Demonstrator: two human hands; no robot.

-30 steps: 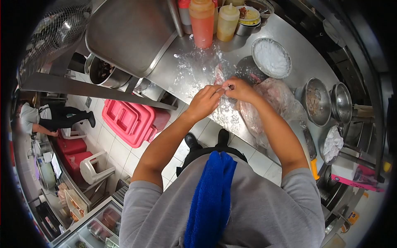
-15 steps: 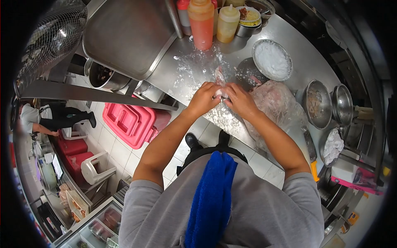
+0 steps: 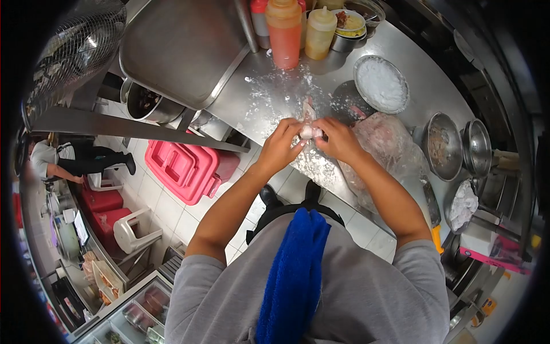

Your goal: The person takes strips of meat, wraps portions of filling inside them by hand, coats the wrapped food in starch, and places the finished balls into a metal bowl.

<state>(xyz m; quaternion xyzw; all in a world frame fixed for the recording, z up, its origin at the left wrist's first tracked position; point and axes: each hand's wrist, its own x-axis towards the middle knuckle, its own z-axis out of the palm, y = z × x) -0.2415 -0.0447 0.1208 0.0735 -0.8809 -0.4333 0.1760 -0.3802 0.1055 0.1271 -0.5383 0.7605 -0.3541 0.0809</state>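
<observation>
Between my two hands is a pale, pinkish piece of raw meat (image 3: 310, 132), rounded like a small roll. My left hand (image 3: 282, 146) pinches its left side, and my right hand (image 3: 340, 141) grips the right side. Just beyond it, a thin strip of meat (image 3: 309, 108) lies on the steel counter (image 3: 229, 117); I cannot tell whether the two are joined. White powder (image 3: 315, 166) is scattered under and around my hands. To the right, a clear plastic bag of raw meat (image 3: 382, 140) rests close to my right forearm.
A bowl of white powder (image 3: 381, 84) stands beyond the bag. Metal bowls (image 3: 442, 146) and a knife with an orange handle (image 3: 436, 236) are at the right. Squeeze bottles (image 3: 285, 43) and a large tray (image 3: 177, 51) are at the back. Another person (image 3: 80, 159) is at the far left.
My fingers have shifted on the meat, and more of the pale roll shows between them. My hands stay in nearly the same place; the whole view has moved slightly.
</observation>
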